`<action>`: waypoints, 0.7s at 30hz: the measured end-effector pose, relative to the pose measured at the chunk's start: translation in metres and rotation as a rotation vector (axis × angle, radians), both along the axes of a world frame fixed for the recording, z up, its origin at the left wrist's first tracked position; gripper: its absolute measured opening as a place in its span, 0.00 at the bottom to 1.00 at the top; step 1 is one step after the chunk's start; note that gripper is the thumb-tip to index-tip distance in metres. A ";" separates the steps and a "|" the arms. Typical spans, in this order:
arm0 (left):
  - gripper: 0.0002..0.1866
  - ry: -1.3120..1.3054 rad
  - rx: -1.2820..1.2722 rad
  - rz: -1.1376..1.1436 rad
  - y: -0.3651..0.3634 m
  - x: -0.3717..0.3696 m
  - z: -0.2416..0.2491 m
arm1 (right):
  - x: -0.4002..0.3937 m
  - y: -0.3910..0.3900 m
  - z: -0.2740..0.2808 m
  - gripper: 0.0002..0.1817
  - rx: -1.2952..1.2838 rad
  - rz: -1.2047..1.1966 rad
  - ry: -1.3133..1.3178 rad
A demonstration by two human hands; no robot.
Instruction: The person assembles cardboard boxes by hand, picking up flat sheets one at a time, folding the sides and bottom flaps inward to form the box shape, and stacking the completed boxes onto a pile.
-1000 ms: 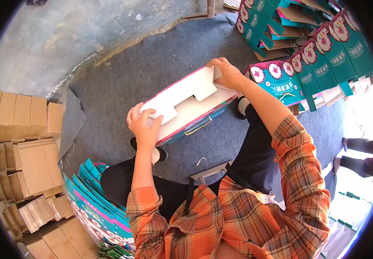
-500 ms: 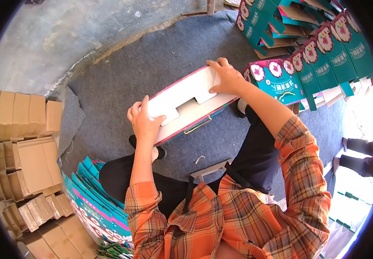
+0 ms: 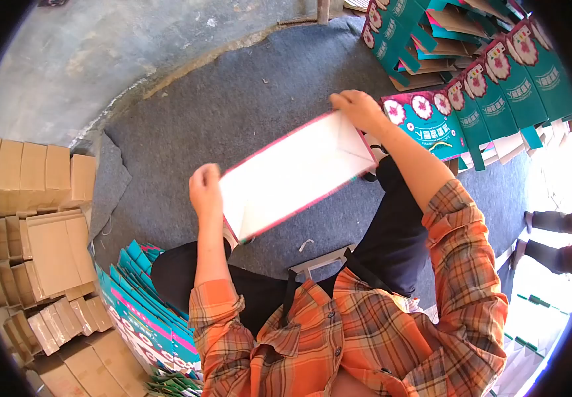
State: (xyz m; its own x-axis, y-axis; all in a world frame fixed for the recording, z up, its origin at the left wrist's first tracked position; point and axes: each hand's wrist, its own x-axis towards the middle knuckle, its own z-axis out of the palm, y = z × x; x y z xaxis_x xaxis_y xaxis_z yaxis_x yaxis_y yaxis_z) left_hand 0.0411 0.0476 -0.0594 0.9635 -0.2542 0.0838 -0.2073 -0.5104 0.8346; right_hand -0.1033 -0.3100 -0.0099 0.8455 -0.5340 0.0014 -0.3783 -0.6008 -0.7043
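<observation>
Between my hands is a gift carton [image 3: 299, 175] with its opening facing me. Its inside is white, its rim is red, and creases show at the right end. My left hand [image 3: 205, 192] is at the carton's left end, fingers curled and slightly blurred. At the upper right corner, my right hand [image 3: 359, 111] has its fingers bent over the rim. The carton tilts up toward the right, above the floor and between my knees. Its outer sides are mostly hidden.
Teal printed cartons [image 3: 491, 99] stand in a row at the right. Flat teal cartons [image 3: 147, 298] are stacked by my left leg. Brown cardboard boxes [image 3: 61, 251] are piled at the left. Grey carpet [image 3: 180, 119] covers the floor, below a concrete wall [image 3: 121, 53].
The notched white flaps across the opening no longer show, and the white inside is visible. My left hand has moved up and slightly left; my right hand has shifted right along the rim.
</observation>
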 end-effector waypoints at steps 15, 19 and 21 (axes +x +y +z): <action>0.26 0.975 -0.629 -0.133 0.037 -0.037 0.007 | -0.043 -0.002 0.013 0.24 0.850 -0.114 0.179; 0.28 0.833 -0.614 -0.093 0.036 -0.040 0.019 | -0.053 -0.006 0.008 0.24 0.854 -0.143 0.110; 0.27 0.920 -0.597 0.054 0.040 -0.039 0.008 | -0.059 -0.006 0.001 0.26 0.836 -0.125 0.205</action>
State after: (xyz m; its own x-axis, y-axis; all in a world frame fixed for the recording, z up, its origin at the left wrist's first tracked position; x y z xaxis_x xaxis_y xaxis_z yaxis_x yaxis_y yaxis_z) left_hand 0.0025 0.0873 -0.0516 0.7295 -0.3671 -0.5771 0.6315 0.0376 0.7744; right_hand -0.1624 -0.3157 -0.0092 0.7214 -0.3806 -0.5786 -0.5746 0.1373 -0.8068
